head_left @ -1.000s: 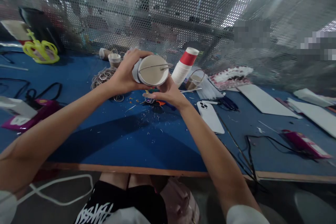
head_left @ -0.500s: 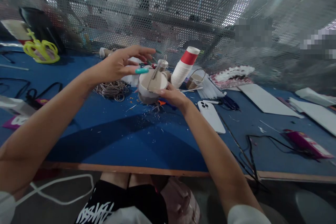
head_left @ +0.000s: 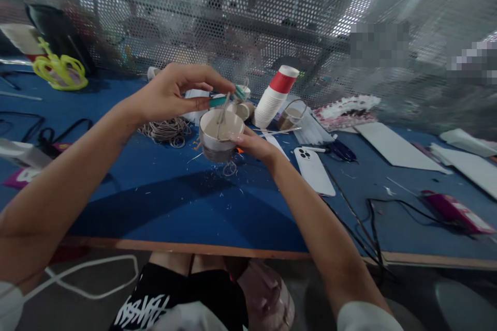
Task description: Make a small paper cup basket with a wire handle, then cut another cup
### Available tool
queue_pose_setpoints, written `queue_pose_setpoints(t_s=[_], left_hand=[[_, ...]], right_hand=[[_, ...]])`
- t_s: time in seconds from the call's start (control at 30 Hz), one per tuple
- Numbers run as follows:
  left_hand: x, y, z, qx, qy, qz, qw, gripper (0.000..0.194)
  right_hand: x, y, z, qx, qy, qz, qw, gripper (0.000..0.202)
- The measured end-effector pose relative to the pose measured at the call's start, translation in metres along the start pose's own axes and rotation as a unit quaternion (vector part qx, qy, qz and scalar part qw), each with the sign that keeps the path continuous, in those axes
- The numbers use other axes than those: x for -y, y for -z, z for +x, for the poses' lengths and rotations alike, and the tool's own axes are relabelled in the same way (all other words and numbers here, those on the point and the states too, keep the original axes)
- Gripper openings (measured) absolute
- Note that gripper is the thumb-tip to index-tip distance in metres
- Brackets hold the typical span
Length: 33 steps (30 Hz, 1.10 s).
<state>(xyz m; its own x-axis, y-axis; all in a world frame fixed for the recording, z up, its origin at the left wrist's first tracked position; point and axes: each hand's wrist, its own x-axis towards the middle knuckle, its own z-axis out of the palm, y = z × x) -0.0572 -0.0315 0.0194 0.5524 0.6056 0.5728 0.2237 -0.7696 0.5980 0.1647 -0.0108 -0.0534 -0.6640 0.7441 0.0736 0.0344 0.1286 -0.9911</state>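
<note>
A paper cup (head_left: 214, 151), its lower wall wrapped in greyish cord, is held above the blue table. My right hand (head_left: 254, 143) grips it by the right side, thumb on the rim. A twine handle (head_left: 222, 120) rises from the cup, and my left hand (head_left: 186, 92) pinches its upper part between thumb and fingertips with long green nails. Thin twine trails below the cup. Behind the left hand lies a heap of twine (head_left: 166, 131). A small cup with a looped handle (head_left: 291, 116) stands to the right.
A leaning stack of paper cups (head_left: 272, 101) stands behind my right hand. Right of it are a white phone (head_left: 314, 170), a dark blue coil (head_left: 340, 151) and white boards (head_left: 399, 149). A yellow crown-shaped object (head_left: 61, 73) sits far left. Perforated metal screening (head_left: 248, 20) closes the back.
My left hand has moved right and its spread fingers have closed on the twine handle. The cup has shifted slightly left and down, tilting to show more of its inside.
</note>
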Motion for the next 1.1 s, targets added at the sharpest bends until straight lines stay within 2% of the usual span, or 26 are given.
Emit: queue_pose_setpoints(t_s=[0.2, 0.3, 0.4, 0.5, 0.6, 0.7, 0.83, 1.0, 1.1], left_hand=[[0.000, 0.000, 0.003, -0.016, 0.015, 0.004, 1.000, 0.031], [0.001, 0.002, 0.002, -0.009, -0.001, -0.013, 1.000, 0.031], [0.011, 0.008, 0.001, 0.044, 0.024, -0.088, 0.995, 0.048], [0.028, 0.011, -0.001, 0.101, 0.076, -0.181, 0.975, 0.070], [0.042, 0.001, -0.001, 0.122, 0.132, -0.169, 0.969, 0.090], [0.046, -0.018, 0.001, 0.093, 0.131, -0.135, 0.978, 0.097], [0.047, -0.032, 0.005, 0.011, 0.124, -0.142, 0.982, 0.079], [0.054, -0.025, 0.004, -0.055, 0.136, -0.276, 0.950, 0.059], [0.054, -0.020, 0.003, -0.082, 0.143, -0.316, 0.934, 0.055]], right_hand=[[0.000, -0.002, -0.001, 0.001, -0.001, -0.005, 1.000, 0.064], [-0.001, -0.001, -0.001, -0.012, -0.013, -0.001, 1.000, 0.070], [0.001, -0.001, 0.001, -0.041, -0.027, 0.011, 0.999, 0.080], [0.007, -0.004, 0.003, -0.056, -0.001, 0.043, 0.997, 0.082], [0.014, -0.009, 0.005, -0.082, 0.023, 0.057, 0.995, 0.077], [0.015, -0.013, 0.007, -0.104, 0.018, 0.054, 0.993, 0.069], [0.014, -0.011, 0.010, -0.091, 0.012, 0.068, 0.993, 0.064], [0.016, 0.002, 0.014, -0.074, -0.054, 0.101, 0.991, 0.073], [0.018, 0.006, 0.016, -0.063, -0.081, 0.110, 0.989, 0.078]])
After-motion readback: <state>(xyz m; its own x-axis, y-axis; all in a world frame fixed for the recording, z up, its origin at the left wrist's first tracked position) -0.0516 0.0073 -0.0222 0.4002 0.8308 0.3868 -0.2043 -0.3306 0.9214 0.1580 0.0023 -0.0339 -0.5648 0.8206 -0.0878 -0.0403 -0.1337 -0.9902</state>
